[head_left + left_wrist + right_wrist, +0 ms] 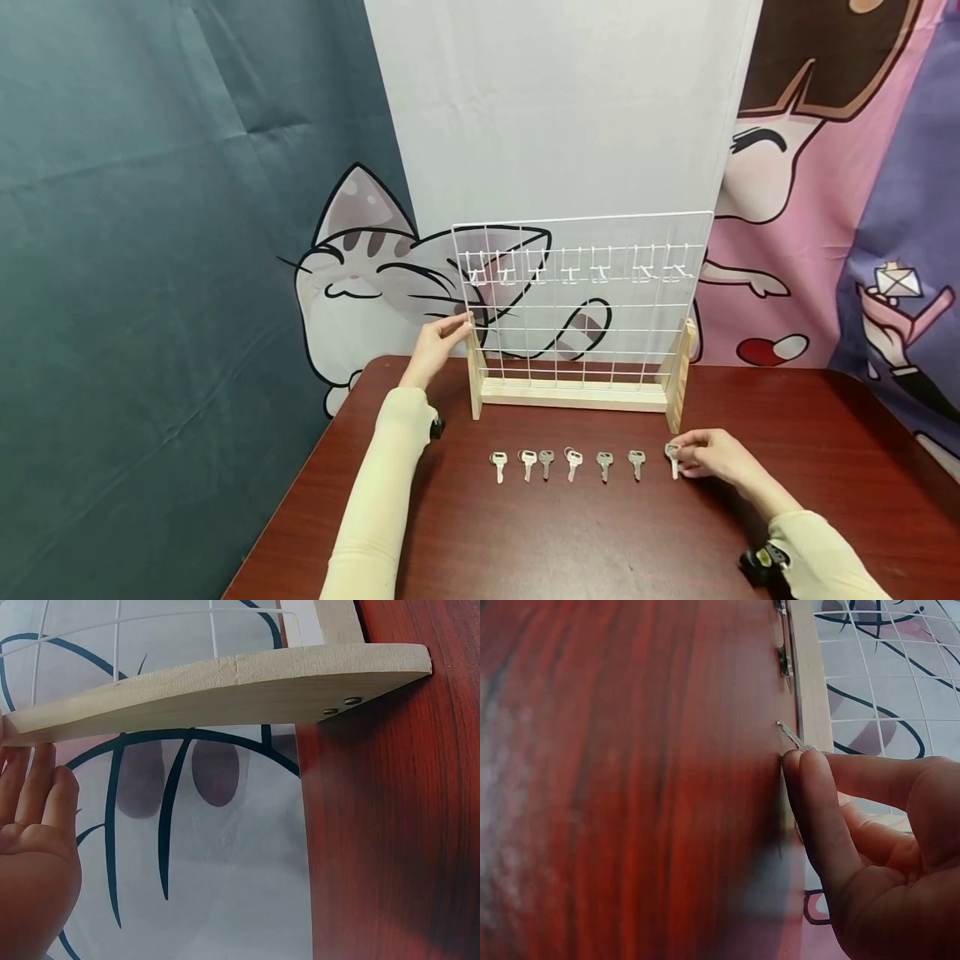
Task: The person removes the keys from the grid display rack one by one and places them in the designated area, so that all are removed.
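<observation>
A white wire grid rack (577, 317) with wooden side supports stands on the table, a row of small white hooks (570, 273) across its upper part. My left hand (442, 342) grips the top of its left wooden support (225, 690). Down at the right end of a row of silver keys (604, 465), my right hand (708, 457) pinches a key (672, 458) by its head between thumb and fingers. That key's shaft (789, 735) sticks out past the fingertips in the right wrist view. Small rings show on some keys in the row.
The reddish-brown table (570, 542) ends at the backdrop cloth behind the rack, which carries a cartoon cat (352, 292). A wooden base bar (573, 396) joins the rack's two supports, behind the keys.
</observation>
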Tool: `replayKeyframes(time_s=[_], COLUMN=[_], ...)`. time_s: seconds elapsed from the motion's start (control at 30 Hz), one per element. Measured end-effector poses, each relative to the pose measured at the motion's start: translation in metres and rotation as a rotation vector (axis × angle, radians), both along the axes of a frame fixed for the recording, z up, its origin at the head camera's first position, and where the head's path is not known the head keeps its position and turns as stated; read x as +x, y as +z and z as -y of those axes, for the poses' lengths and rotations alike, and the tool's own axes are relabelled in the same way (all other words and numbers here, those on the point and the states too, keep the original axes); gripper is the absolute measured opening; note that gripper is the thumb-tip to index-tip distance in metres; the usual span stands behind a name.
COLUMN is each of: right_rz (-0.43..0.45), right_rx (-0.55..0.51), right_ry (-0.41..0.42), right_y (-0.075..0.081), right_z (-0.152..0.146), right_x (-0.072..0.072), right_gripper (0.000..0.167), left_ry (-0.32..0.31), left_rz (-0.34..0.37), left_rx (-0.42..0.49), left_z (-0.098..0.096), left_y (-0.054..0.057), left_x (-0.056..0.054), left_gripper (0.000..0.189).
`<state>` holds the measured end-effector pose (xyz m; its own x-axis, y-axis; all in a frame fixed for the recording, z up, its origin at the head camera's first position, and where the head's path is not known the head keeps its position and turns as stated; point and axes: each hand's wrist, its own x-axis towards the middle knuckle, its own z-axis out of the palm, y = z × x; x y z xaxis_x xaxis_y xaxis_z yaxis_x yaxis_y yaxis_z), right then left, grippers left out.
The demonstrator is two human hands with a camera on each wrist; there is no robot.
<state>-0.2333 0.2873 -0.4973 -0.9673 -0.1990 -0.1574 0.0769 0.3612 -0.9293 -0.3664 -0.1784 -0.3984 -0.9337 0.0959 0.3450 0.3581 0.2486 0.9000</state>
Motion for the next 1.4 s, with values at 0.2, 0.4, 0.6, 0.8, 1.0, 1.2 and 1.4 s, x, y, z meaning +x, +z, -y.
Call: replayKeyframes(time_s=[0.2,0.4,0.6,0.8,1.0,1.2,1.4], right_rz=[-0.013,-0.006,-0.003,-0.002,-0.03,-0.044,-0.038], right_rx=[0.057,0.083,0.124,0.168,0.227,0.23,0.233], right_ry=[-0.03,-0.047,-0.063,-0.075,-0.077,-0.082,-0.08], right_y=[-0.002,-0.003,-0.003,-0.001,0.004,0.003,0.003], right_z=[0.001,0.003,0.005,0.006,0.007,0.005,0.004], right_x=[-0.002,-0.005,-0.004,-0.005,-0.004,-0.004,-0.003], right_gripper=[0.023,0.021,0.018,0.021,0.024,0.024,0.024], left_ry=[-0.001,0.006,0.013,0.003,-0.03,-0.003,-0.003], left_rz=[0.003,-0.004,-0.002,0.0,0.01,-0.01,-0.019], left_rx=[-0.001,-0.014,-0.015,-0.008,0.012,0.003,-0.018], left_z=[0.001,0.001,0.002,0.002,0.001,0.004,0.004], left_y=[-0.001,-0.002,-0.004,-0.003,0.007,-0.001,-0.002], left_x=[0.0,-0.001,0.0,0.0,0.006,0.0,-0.002], left_gripper=[0.037,0.039,0.036,0.037,0.038,0.039,0.04])
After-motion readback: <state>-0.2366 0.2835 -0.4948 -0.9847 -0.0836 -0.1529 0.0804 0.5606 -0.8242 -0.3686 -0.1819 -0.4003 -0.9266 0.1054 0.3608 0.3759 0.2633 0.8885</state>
